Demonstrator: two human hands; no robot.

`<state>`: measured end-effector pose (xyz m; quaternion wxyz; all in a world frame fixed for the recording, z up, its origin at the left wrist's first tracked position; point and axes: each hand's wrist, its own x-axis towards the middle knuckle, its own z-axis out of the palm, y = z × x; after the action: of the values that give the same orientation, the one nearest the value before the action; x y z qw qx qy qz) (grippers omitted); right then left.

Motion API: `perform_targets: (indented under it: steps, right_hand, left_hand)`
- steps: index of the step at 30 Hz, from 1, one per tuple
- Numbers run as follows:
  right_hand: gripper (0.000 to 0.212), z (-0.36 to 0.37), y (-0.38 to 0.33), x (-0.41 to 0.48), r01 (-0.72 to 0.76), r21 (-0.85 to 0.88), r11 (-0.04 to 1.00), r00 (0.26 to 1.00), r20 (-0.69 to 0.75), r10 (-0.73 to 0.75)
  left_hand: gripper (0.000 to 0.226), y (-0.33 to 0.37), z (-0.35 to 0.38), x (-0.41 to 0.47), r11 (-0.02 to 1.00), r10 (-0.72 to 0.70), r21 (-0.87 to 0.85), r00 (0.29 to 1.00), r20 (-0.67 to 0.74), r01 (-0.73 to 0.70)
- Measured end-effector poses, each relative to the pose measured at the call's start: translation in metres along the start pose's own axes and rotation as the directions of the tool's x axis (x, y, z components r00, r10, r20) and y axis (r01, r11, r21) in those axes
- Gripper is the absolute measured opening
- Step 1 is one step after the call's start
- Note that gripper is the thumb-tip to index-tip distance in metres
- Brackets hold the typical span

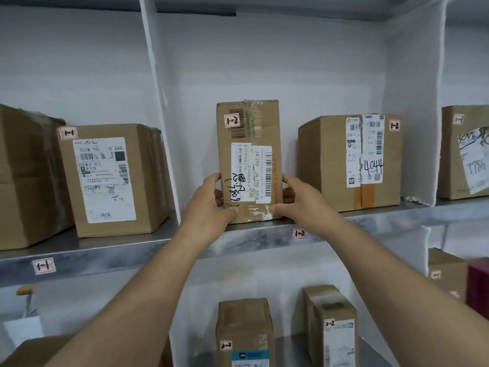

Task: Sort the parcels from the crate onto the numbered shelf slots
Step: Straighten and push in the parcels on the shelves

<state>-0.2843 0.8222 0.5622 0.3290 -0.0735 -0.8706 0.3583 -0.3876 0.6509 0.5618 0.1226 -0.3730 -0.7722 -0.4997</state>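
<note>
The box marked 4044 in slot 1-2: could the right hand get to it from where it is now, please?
Probably yes: the right hand is beside the box marked 4044, nothing between them, but it would first have to release the tall parcel.

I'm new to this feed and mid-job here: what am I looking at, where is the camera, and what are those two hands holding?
There is no machine here. One wide-angle camera sits on a person's head, looking forward and down along both bare arms at a metal shelf split by white dividers.

The left hand and right hand grip the two sides of a tall cardboard parcel tagged 1-2, standing upright on the shelf above the 1-2 slot label.

To its right in the same bay stands a wider box marked 4044, also tagged 1-2. Left of the divider is a box tagged 1-1, above the 1-1 slot label. More boxes stand on the shelf below.
</note>
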Motion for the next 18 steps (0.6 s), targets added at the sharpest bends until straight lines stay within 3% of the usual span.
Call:
perform_targets:
  steps: [14,18]
  right_hand:
    - [0.074,-0.003,0.001,-0.001,0.022,-0.048,0.999,0.999,0.051,-0.019]
    - [0.070,-0.003,0.002,0.000,0.034,-0.093,0.995,0.998,0.059,-0.028]
  left_hand:
    - [0.069,0.015,-0.001,-0.009,0.997,-0.072,-0.012,0.997,0.017,0.072]
    - [0.082,0.016,0.000,-0.011,0.994,-0.105,0.010,0.994,0.004,0.105]
